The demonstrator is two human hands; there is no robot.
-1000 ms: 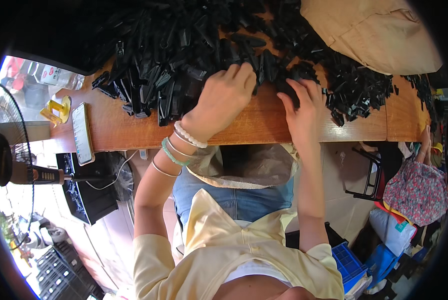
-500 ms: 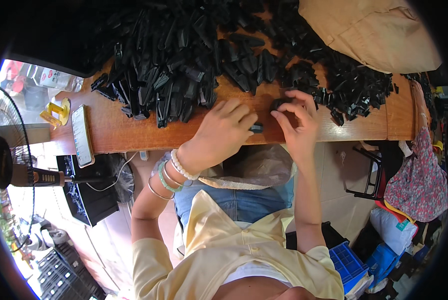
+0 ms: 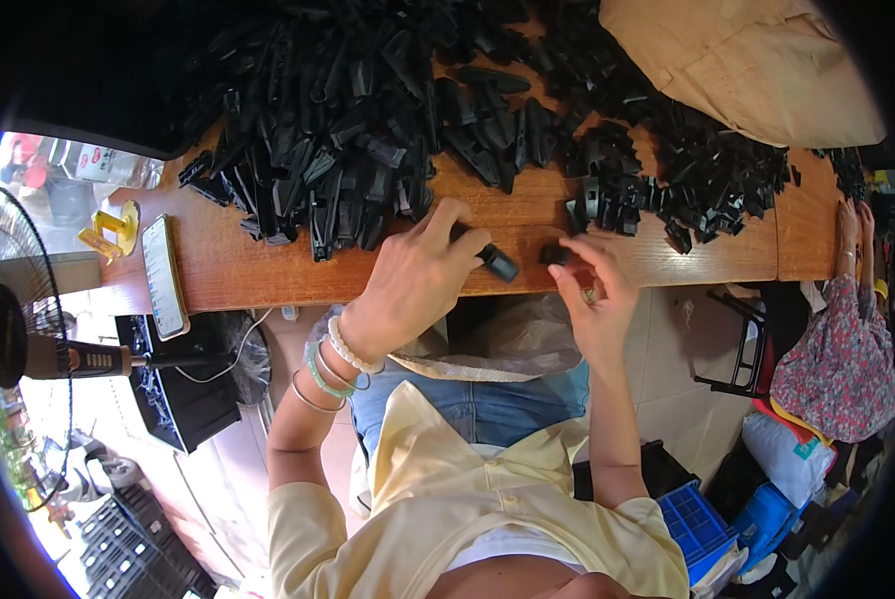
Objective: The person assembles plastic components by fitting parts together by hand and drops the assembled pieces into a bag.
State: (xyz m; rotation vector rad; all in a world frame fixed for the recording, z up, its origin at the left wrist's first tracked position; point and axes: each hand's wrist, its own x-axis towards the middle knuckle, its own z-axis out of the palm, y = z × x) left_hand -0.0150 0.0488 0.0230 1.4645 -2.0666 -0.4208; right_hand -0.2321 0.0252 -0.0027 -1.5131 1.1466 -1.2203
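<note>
My left hand (image 3: 419,265) is closed on a long black plastic part (image 3: 497,263), whose end points toward the right hand just above the table's front edge. Between thumb and fingertips, my right hand (image 3: 599,290) pinches a small black plastic piece (image 3: 555,255). A short gap separates the two pieces. Beyond my left hand lies a heap of long black plastic parts (image 3: 352,140). A second heap, of small black plastic pieces (image 3: 702,185), spreads beyond my right hand.
An open woven sack (image 3: 507,371) sits at my lap under the wooden table's (image 3: 337,285) edge. At left are a phone (image 3: 166,275), a yellow tape dispenser (image 3: 116,232) and a fan (image 3: 13,334). Another person's hands (image 3: 855,235) show at far right, near a brown bag (image 3: 742,65).
My right hand has come back from the small pieces toward the table edge with a black piece. The left hand has lifted and tilted its long part. Another person's hands have appeared at far right.
</note>
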